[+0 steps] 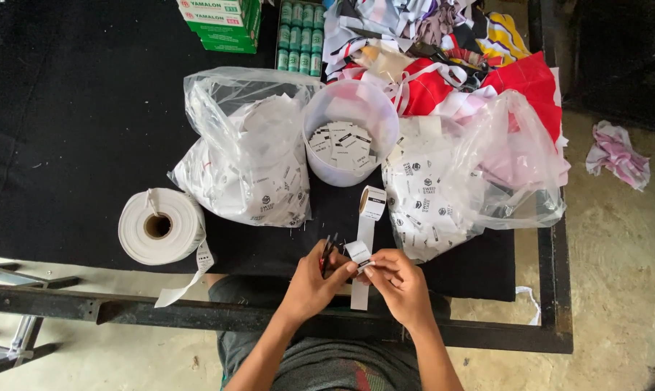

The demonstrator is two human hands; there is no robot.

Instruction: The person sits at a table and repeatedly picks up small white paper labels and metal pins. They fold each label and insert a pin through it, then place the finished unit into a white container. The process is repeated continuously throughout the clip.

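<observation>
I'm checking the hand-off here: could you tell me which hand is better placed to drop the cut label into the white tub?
Probably the right hand: it pinches the label, and the tub lies straight ahead. The left hand is busy holding scissors.

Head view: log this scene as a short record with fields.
left hand: holds small scissors
right hand: fingers pinch a strip of white labels
strip source: small label roll standing on the black table
behind the hands: white tub of cut labels, between two clear bags of labels
left of the hands: large white roll
far edge: fabric pile, green boxes
</observation>
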